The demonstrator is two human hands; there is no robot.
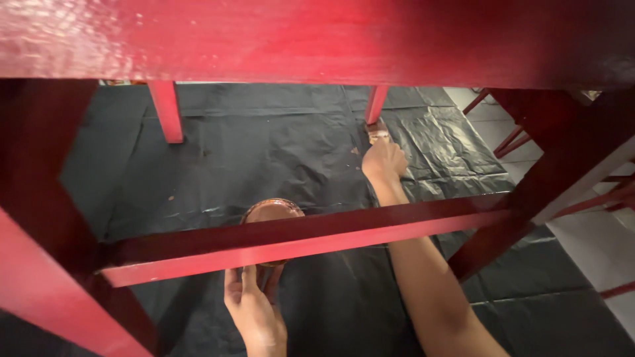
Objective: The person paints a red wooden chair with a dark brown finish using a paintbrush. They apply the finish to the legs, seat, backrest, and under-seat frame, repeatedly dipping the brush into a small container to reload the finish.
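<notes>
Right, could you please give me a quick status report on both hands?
Left hand holding round brown bowl. Right hand holding paintbrush at far red wooden leg. Glossy red crossbar partly hides bowl.

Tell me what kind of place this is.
Probably a furniture painting or finishing area. Glossy red wooden frame, black plastic sheeting covering the floor, more red frames at the right. The right hand holds a brush at a leg; the left hand holds a small round container.

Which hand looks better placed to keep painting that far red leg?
The right hand, most likely: it reaches under the crossbar and holds a brush against the far leg. The left hand cradles a paint bowl nearer the body.
</notes>
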